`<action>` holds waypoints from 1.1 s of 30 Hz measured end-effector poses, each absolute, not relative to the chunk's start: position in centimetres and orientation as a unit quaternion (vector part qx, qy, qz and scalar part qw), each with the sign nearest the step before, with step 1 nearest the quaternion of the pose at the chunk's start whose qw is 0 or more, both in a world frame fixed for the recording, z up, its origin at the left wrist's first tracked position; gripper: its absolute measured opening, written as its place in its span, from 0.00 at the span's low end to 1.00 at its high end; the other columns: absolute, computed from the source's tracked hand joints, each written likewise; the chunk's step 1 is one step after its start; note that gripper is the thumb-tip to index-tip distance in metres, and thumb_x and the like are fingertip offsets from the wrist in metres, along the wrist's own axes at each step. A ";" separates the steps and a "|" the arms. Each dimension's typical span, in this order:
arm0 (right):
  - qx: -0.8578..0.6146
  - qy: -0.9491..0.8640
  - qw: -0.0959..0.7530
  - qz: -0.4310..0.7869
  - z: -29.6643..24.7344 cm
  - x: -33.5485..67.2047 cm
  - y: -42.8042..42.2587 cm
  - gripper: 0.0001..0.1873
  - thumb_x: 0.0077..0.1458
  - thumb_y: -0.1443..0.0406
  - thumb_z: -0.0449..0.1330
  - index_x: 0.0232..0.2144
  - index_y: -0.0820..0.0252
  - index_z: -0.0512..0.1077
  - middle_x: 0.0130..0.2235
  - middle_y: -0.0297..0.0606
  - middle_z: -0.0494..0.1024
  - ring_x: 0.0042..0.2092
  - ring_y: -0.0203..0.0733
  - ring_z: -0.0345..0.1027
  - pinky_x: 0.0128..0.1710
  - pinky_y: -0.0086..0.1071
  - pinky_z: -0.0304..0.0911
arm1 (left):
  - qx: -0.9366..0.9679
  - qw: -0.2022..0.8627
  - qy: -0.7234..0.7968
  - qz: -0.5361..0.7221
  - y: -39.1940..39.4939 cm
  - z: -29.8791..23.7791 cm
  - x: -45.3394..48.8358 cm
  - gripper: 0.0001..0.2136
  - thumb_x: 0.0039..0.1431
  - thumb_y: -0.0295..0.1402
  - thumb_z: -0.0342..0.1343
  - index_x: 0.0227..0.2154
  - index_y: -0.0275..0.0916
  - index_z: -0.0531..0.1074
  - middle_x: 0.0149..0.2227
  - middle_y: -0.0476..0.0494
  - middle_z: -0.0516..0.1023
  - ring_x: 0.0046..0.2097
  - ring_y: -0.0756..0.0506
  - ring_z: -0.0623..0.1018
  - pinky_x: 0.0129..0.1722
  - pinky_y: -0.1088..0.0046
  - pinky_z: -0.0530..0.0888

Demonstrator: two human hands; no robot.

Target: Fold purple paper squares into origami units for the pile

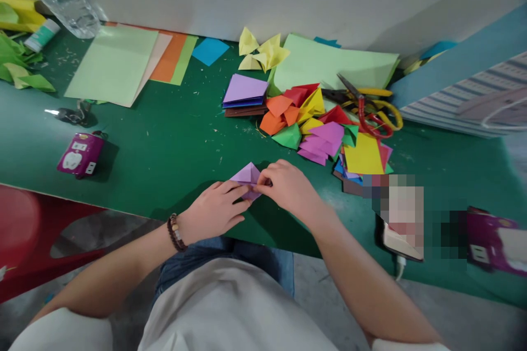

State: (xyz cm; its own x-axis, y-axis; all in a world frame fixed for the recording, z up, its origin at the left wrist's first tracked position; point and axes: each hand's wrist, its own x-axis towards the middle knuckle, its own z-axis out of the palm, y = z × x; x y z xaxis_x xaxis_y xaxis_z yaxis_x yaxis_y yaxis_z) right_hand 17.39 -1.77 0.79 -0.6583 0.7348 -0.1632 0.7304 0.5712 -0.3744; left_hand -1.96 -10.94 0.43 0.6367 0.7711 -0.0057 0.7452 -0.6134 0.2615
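A small folded sheet of purple paper (248,173) lies on the green table near its front edge, one corner pointing away from me. My left hand (216,205) rests across its left side, fingers stretched out and spread, their tips touching the paper. At the right edge my right hand (286,189) is closed in a pinch on the paper, thumb and forefinger together. Part of the sheet is hidden under the fingers. Beyond it sits a stack of square paper (246,89), purple on top.
Folded orange pieces (280,114), folded pink pieces (323,141) and scissors (364,109) lie ahead to the right. A purple plug adapter (82,154) and keys (72,114) are on the left. Pale green sheets (117,63) lie by the wall. A phone (397,238) is at right.
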 end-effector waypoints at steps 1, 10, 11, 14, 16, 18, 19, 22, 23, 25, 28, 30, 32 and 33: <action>-0.411 -0.889 0.026 0.202 0.5 17.6 -2.0 0.07 0.55 0.62 0.63 0.26 0.57 0.74 0.29 0.37 0.76 0.37 0.44 0.64 0.37 0.36 0.59 | 0.897 0.123 0.420 0.056 -10.9 0.5 -2.0 0.14 0.63 0.37 0.52 0.50 0.41 0.68 0.55 0.40 0.70 0.59 0.40 0.65 0.52 0.61 0.68; -0.371 -0.908 0.185 0.058 -1.4 19.1 -5.2 0.07 0.60 0.66 0.57 0.31 0.58 0.75 0.32 0.39 0.73 0.39 0.44 0.61 0.38 0.36 0.56 | 0.895 0.141 0.417 0.070 -10.7 0.4 -2.1 0.16 0.61 0.37 0.54 0.51 0.39 0.67 0.57 0.39 0.69 0.59 0.40 0.65 0.53 0.60 0.68; -0.362 -0.913 0.185 0.047 -1.6 19.1 -5.4 0.07 0.60 0.67 0.57 0.30 0.58 0.74 0.30 0.38 0.73 0.37 0.44 0.61 0.37 0.36 0.55 | 0.894 0.144 0.419 0.070 -10.7 0.4 -2.1 0.17 0.61 0.37 0.55 0.51 0.38 0.67 0.57 0.39 0.69 0.59 0.40 0.65 0.53 0.60 0.67; -0.335 -0.925 0.180 0.021 -1.8 19.1 -5.6 0.10 0.60 0.68 0.57 0.26 0.59 0.72 0.27 0.37 0.71 0.35 0.42 0.59 0.34 0.35 0.52 | 0.885 0.157 0.432 0.072 -10.7 0.6 -2.0 0.22 0.60 0.37 0.56 0.55 0.36 0.62 0.57 0.38 0.69 0.58 0.40 0.67 0.53 0.60 0.67; -0.317 -0.931 0.178 0.013 -1.9 19.0 -5.6 0.13 0.61 0.68 0.56 0.24 0.59 0.71 0.25 0.36 0.70 0.33 0.42 0.58 0.33 0.35 0.51 | 0.879 0.163 0.442 0.071 -10.6 0.7 -1.9 0.26 0.59 0.37 0.56 0.58 0.36 0.59 0.57 0.37 0.69 0.58 0.40 0.67 0.53 0.61 0.67; -0.301 -0.937 0.179 0.014 -2.0 19.0 -5.6 0.14 0.61 0.68 0.55 0.23 0.59 0.69 0.25 0.36 0.69 0.33 0.41 0.57 0.33 0.35 0.50 | 0.876 0.167 0.447 0.072 -10.6 0.8 -1.8 0.27 0.59 0.37 0.56 0.59 0.36 0.56 0.57 0.37 0.68 0.58 0.40 0.67 0.53 0.61 0.67; -0.293 -0.939 0.179 0.016 -2.0 19.0 -5.6 0.14 0.61 0.68 0.55 0.23 0.60 0.69 0.24 0.36 0.69 0.33 0.41 0.57 0.33 0.35 0.50 | 0.875 0.168 0.448 0.072 -10.6 0.8 -1.8 0.27 0.59 0.37 0.56 0.59 0.35 0.56 0.57 0.37 0.68 0.58 0.40 0.67 0.53 0.62 0.67; -0.261 -0.948 0.177 0.031 -2.1 18.9 -5.4 0.13 0.61 0.69 0.55 0.24 0.60 0.70 0.25 0.35 0.69 0.33 0.40 0.57 0.33 0.34 0.51 | 0.874 0.171 0.450 0.072 -10.5 0.8 -1.7 0.26 0.59 0.37 0.56 0.58 0.35 0.57 0.56 0.37 0.69 0.58 0.40 0.67 0.53 0.61 0.67; -0.249 -0.952 0.176 0.037 -2.1 18.9 -5.3 0.12 0.61 0.69 0.55 0.25 0.60 0.70 0.25 0.35 0.69 0.32 0.40 0.57 0.33 0.34 0.51 | 0.873 0.172 0.450 0.072 -10.5 0.8 -1.8 0.26 0.59 0.37 0.57 0.57 0.34 0.58 0.56 0.37 0.69 0.57 0.40 0.67 0.52 0.61 0.68; -0.225 -0.958 0.172 0.048 -2.0 18.7 -5.0 0.12 0.61 0.69 0.56 0.25 0.61 0.71 0.25 0.35 0.69 0.32 0.39 0.58 0.34 0.34 0.52 | 0.873 0.175 0.449 0.074 -10.5 0.8 -1.8 0.25 0.59 0.37 0.57 0.56 0.34 0.59 0.56 0.37 0.70 0.57 0.40 0.68 0.52 0.61 0.68; -0.199 -0.965 0.164 0.055 -1.8 18.5 -4.5 0.12 0.60 0.68 0.56 0.24 0.61 0.70 0.25 0.34 0.70 0.32 0.39 0.59 0.34 0.34 0.53 | 0.876 0.175 0.441 0.082 -10.5 0.6 -1.9 0.23 0.59 0.38 0.57 0.54 0.34 0.61 0.55 0.37 0.70 0.57 0.39 0.67 0.53 0.61 0.68; -0.188 -0.967 0.158 0.060 -1.7 18.5 -4.3 0.13 0.61 0.68 0.56 0.24 0.61 0.70 0.25 0.34 0.70 0.32 0.39 0.60 0.33 0.34 0.54 | 0.879 0.174 0.435 0.086 -10.5 0.3 -2.1 0.22 0.59 0.38 0.58 0.53 0.34 0.63 0.55 0.38 0.71 0.57 0.39 0.67 0.53 0.61 0.68; -0.185 -0.967 0.154 0.082 -1.7 18.6 -4.2 0.13 0.61 0.67 0.56 0.24 0.60 0.71 0.25 0.34 0.71 0.32 0.39 0.61 0.33 0.34 0.54 | 0.881 0.173 0.430 0.090 -10.6 0.0 -2.2 0.21 0.58 0.38 0.58 0.51 0.34 0.65 0.55 0.39 0.71 0.58 0.40 0.66 0.54 0.61 0.67; -0.193 -0.964 0.153 0.104 -1.6 18.8 -4.3 0.12 0.61 0.66 0.56 0.25 0.59 0.71 0.26 0.34 0.72 0.32 0.39 0.62 0.33 0.35 0.55 | 0.882 0.172 0.429 0.094 -10.7 -0.2 -2.3 0.21 0.58 0.39 0.58 0.51 0.35 0.65 0.56 0.39 0.71 0.58 0.40 0.66 0.54 0.62 0.67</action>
